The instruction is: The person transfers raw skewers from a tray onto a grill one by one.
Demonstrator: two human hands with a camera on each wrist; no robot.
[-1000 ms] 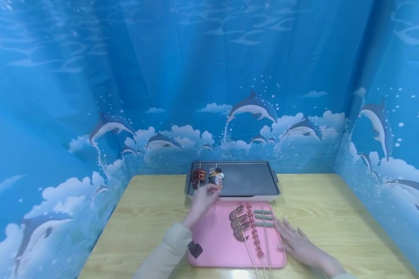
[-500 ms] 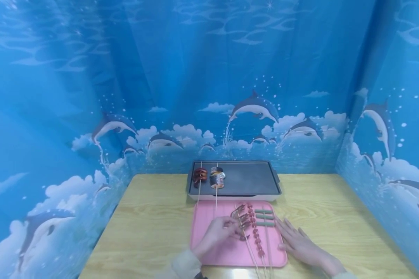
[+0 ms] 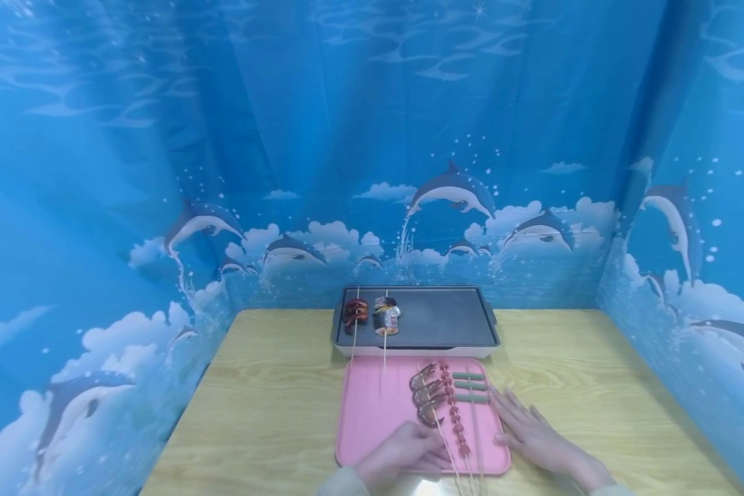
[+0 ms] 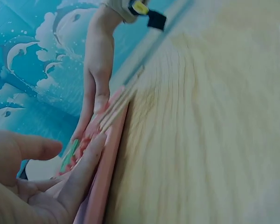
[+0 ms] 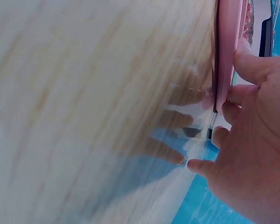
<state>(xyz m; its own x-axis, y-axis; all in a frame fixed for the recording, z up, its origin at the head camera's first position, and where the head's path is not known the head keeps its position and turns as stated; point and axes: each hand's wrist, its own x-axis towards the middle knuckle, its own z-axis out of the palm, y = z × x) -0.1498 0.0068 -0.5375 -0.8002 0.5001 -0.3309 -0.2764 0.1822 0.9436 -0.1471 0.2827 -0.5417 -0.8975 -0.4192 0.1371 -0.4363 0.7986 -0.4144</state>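
Note:
My left hand (image 3: 409, 446) is low over the pink tray (image 3: 366, 406), beside the wooden stick of the shrimp skewer (image 3: 428, 396). In the left wrist view, thumb and fingers of the left hand (image 4: 42, 203) are apart, with the fingers near the skewer sticks (image 4: 114, 112); contact is unclear. At the tray's right edge lies my right hand (image 3: 536, 435), fingers extended. The right wrist view has the thumb of the right hand (image 5: 259, 126) against the tray rim (image 5: 228, 46). Between the hands lie a red beaded-looking skewer (image 3: 455, 417) and a skewer of green sticks (image 3: 469, 397).
A dark griddle (image 3: 446, 317) stands behind the tray. On its left side lie a dark red skewer (image 3: 355, 313) and a silvery fish-like skewer (image 3: 385, 318), their sticks pointing toward the tray. A wooden table (image 3: 266, 386) carries everything; dolphin-print curtains (image 3: 322, 172) surround it.
The left hand has let go of the silvery skewer on the griddle, drawn back past the shrimp, and come to the lower sticks. The right hand stays at the tray's edge.

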